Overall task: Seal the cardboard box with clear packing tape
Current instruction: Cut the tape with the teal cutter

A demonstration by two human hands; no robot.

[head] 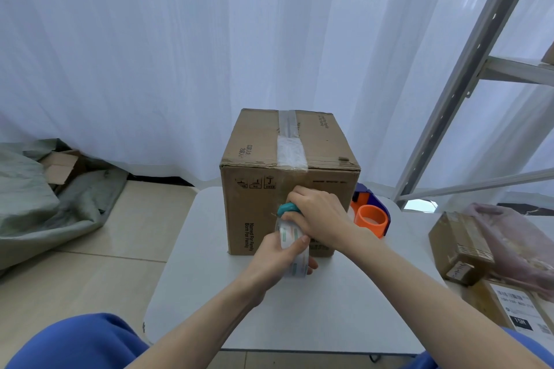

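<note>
Against the brown cardboard box (287, 189) front, our left hand (278, 260) grips the clear tape roll (295, 252); our right hand (317, 216) clasps a teal cutter (286, 208). Next, probably severing the strip.

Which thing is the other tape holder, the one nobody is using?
Find the big cardboard box on the white table. Just right of it, partly hidden behind the box, sits a tape dispenser. Its bright orange ring and dark blue body set it apart from the brown parcels nearby.
</note>
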